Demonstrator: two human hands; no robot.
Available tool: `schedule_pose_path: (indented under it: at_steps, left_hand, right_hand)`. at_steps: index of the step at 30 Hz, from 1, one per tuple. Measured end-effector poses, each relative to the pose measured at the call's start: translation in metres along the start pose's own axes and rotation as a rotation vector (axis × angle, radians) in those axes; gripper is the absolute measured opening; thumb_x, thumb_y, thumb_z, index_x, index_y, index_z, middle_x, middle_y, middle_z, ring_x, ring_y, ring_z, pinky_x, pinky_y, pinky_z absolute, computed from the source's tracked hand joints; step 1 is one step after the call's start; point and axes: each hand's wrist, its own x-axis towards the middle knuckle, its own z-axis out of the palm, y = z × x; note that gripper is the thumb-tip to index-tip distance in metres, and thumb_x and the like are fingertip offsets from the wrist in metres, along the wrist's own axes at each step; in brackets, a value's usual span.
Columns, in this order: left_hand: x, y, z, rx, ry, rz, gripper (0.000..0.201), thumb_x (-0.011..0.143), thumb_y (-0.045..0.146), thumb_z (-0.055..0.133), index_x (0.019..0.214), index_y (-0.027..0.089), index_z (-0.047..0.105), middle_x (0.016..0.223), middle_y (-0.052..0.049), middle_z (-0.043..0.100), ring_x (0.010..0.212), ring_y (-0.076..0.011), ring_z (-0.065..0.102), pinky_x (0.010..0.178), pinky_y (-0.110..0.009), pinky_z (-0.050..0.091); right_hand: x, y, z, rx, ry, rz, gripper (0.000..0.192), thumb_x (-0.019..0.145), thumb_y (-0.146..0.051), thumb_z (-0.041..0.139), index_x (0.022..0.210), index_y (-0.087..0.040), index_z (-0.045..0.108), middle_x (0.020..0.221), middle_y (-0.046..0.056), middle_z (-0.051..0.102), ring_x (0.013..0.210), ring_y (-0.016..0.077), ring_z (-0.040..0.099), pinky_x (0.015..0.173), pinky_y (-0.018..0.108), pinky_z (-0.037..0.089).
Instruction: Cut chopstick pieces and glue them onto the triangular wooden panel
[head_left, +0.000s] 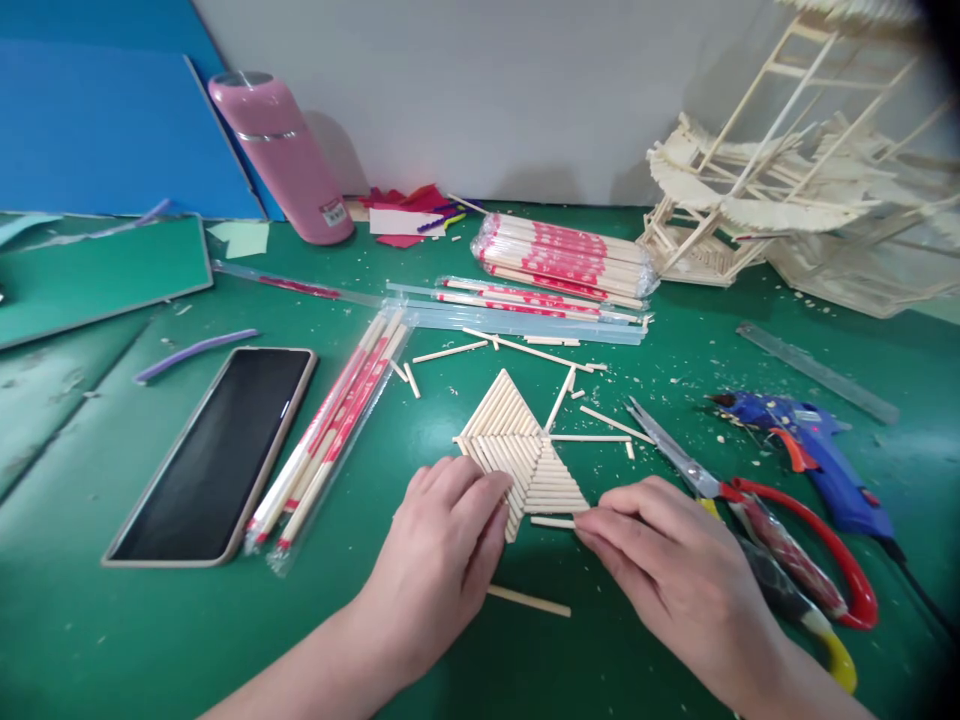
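Observation:
A flat panel of short wooden sticks (502,430), laid side by side in several triangular sections, lies on the green table. My left hand (442,540) is closed at the panel's lower left, its thumb and index finger gripping that edge. Between the thumb and fingertips of my right hand (667,560) is the end of a short wooden stick (551,522), just below the panel's lower right edge and roughly parallel to it. One bare stick (529,600) lies nearer me. Cut sticks (589,438) join or lie close to the panel's right corner.
Scissors (682,455) and a blue glue gun (817,430) lie at right. A phone (210,460) and wrapped chopsticks (337,420) lie at left. Behind are a pink bottle (281,155), a chopstick bundle (562,255) and a wooden stick model (750,190).

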Motion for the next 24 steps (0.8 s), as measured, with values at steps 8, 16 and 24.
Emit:
schedule_pose_path:
  at_steps: [8, 16, 24]
  left_hand:
    - [0.0005, -0.0004, -0.0009, -0.01, -0.005, 0.003, 0.015, 0.085, 0.015, 0.042, 0.096, 0.018, 0.053, 0.084, -0.005, 0.054, 0.076, -0.0196, 0.049, 0.066, -0.035, 0.04]
    - [0.0003, -0.0002, 0.0001, 0.005, -0.005, 0.003, 0.015, 0.085, 0.016, 0.043, 0.097, 0.018, 0.052, 0.084, -0.005, 0.054, 0.076, -0.0197, 0.049, 0.066, -0.035, 0.04]
    - [-0.0001, -0.0002, -0.0001, 0.025, -0.015, 0.006, 0.015, 0.085, 0.015, 0.042, 0.096, 0.019, 0.052, 0.084, -0.005, 0.054, 0.076, -0.0194, 0.049, 0.066, -0.034, 0.04]
  right_hand:
    - [0.0021, -0.0001, 0.0025, -0.039, 0.01, -0.012, 0.015, 0.082, -0.013, 0.053, 0.087, -0.021, 0.065, 0.077, 0.002, 0.061, 0.068, 0.0133, 0.05, 0.06, 0.028, 0.041]
    - [0.0037, 0.0003, 0.0033, -0.075, -0.011, -0.038, 0.016, 0.082, -0.013, 0.052, 0.087, -0.02, 0.065, 0.077, 0.003, 0.062, 0.069, 0.0135, 0.051, 0.06, 0.027, 0.041]
    - [0.005, -0.0018, 0.0029, -0.068, -0.026, -0.034, 0.016, 0.081, -0.011, 0.053, 0.088, -0.02, 0.065, 0.077, 0.002, 0.062, 0.069, 0.0133, 0.051, 0.058, 0.027, 0.041]
